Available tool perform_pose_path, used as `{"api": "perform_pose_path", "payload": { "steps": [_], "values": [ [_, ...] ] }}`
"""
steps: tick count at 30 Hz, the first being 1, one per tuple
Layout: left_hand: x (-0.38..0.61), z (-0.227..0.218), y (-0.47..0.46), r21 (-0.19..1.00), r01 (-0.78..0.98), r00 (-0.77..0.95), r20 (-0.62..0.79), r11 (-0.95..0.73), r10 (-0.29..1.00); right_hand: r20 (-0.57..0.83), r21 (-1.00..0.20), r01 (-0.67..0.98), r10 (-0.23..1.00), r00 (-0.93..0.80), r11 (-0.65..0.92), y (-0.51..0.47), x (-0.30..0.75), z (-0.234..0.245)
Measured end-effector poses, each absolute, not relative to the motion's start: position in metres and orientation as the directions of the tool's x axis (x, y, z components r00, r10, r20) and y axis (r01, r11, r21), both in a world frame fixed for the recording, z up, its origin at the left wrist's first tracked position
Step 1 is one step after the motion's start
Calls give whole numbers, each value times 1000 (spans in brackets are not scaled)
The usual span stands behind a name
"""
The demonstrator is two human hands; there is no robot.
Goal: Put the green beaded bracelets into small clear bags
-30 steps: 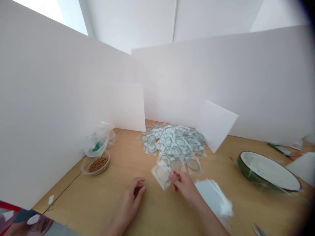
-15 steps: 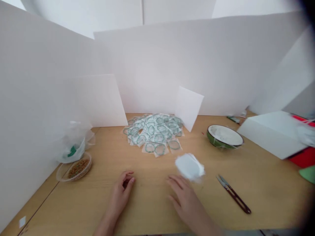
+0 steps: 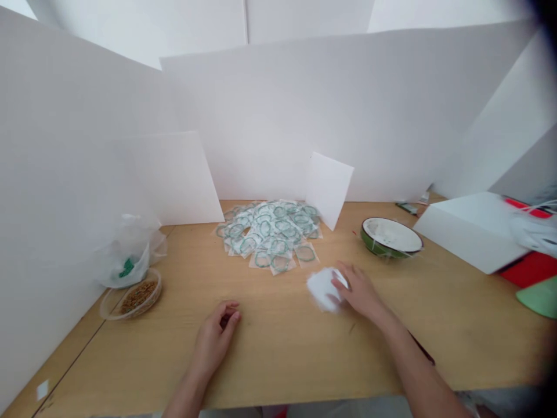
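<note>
A crumpled white plastic bundle [image 3: 323, 289] sits on the table [image 3: 278, 360] just in front of the right hand [image 3: 360, 293], a little blurred. The hand's fingers [image 3: 343, 277] curve over its top and touch it, but the blur hides whether they actually grip it. The left hand [image 3: 214, 335] lies well apart on the table, its fingers loosely curled and half closed around nothing that shows. Between the hands and farther forward spreads a low pile of clear sachets [image 3: 268, 235], each holding a green ring. An upright white board [image 3: 328, 188] leans beside the pile. Forward of the right hand stands a green enamel basin [image 3: 390, 237] with a white inside, and past it to the right lie a white box [image 3: 472, 232] and a red sheet [image 3: 528, 268]. The dark handle of a pair of snips [image 3: 422, 348] pokes out from under the right forearm. Forward of the left hand, a clear plastic bag [image 3: 124, 258] with something green inside stands beside a plastic tub of brown grains [image 3: 138, 297].
</note>
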State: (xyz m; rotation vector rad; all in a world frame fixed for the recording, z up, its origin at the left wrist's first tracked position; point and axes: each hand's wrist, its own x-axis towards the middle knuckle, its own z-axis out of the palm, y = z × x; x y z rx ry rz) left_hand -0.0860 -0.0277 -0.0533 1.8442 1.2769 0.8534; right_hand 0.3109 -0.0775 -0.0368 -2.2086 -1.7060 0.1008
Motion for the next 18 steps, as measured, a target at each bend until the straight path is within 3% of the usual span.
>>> {"api": "perform_pose_path", "payload": {
  "steps": [3, 9, 15, 18],
  "values": [
    [-87, -50, -29, 849, 471, 288, 108, -239, 952, 24, -296, 928, 969, 246, -229, -60, 297, -34],
    [-85, -50, -28, 840, 486, 282, 111, -241, 953, -30, -258, 947, 981, 190, -192, -70, 253, -39],
    [-96, -46, -44, 758, 562, 133, 311, -330, 941, 201, -564, 822, 952, 233, -82, -100, 293, -29],
    [-111, -48, -62, 665, 653, 128, 374, -362, 919, 269, -568, 815, 910, 315, -114, -144, 303, -38]
  ]
}}
